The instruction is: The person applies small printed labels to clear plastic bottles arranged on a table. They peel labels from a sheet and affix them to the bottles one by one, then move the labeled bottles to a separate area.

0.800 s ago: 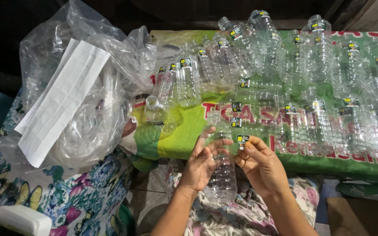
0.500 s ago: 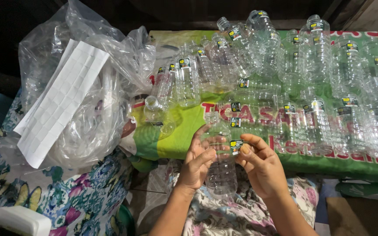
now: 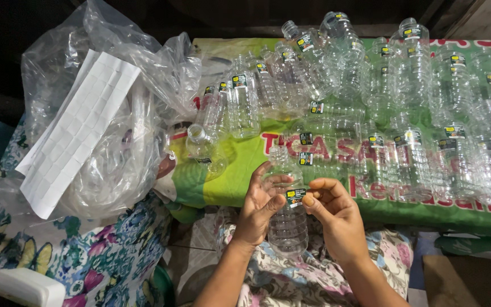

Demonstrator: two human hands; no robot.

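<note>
A clear empty plastic bottle [image 3: 288, 224] is upright over my lap, neck pointing away from me. My left hand [image 3: 258, 207] wraps its left side and holds it. My right hand [image 3: 331, 210] pinches a small dark label with yellow marks [image 3: 295, 195] against the bottle's shoulder with thumb and forefinger. Just beyond the hands lies a heap of several clear bottles [image 3: 382, 108], each with the same small label, spread on a green printed sheet [image 3: 240, 182].
At left a big clear plastic bag [image 3: 115, 153] holds more bottles, and a white sheet of label backing [image 3: 78, 133] lies on it. Floral cloth [image 3: 92, 256] covers the lower left. A white object [image 3: 24, 287] sits at the bottom left corner.
Both hands and the bottle have barely shifted. My right fingers have pressed the small label closer onto the bottle's shoulder.
</note>
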